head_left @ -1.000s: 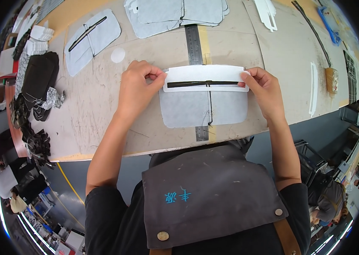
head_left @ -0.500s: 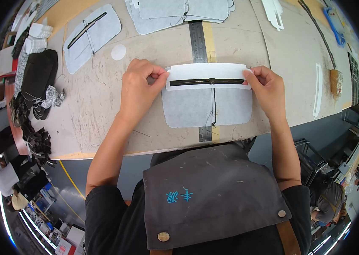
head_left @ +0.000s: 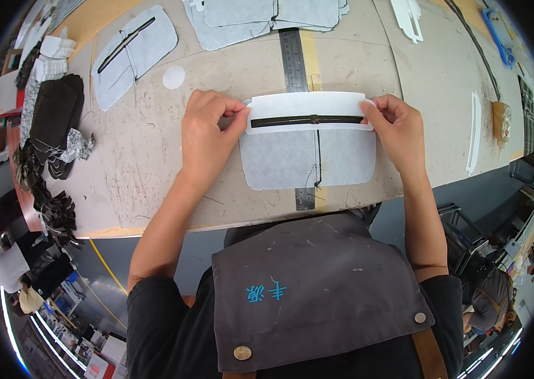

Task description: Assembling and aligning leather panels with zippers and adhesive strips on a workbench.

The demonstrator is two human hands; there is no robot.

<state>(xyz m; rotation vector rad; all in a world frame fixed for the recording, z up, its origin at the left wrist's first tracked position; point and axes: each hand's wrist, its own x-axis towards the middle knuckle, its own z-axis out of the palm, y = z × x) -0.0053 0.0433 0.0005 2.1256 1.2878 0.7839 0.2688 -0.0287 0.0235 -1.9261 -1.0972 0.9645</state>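
Observation:
In front of me a light grey fabric panel [head_left: 279,161] with rounded corners lies over a steel ruler [head_left: 305,199]. A dark vertical line runs down the panel. Along its far part sits a white slotted strip [head_left: 305,103], with a long black band [head_left: 286,121] showing through the slot. My left hand [head_left: 216,129] pinches the strip's left end between thumb and fingers. At the right end my right hand [head_left: 396,126] does the same, its thumb on top. What lies under the fingertips is hidden.
Stacked grey panels [head_left: 242,35] lie at the far side, and another panel with a black slit [head_left: 134,57] lies far left beside a white disc [head_left: 174,77]. Dark fabric pieces [head_left: 58,107] pile up at left. A thin white strip [head_left: 473,132] and a taped block [head_left: 501,121] lie right.

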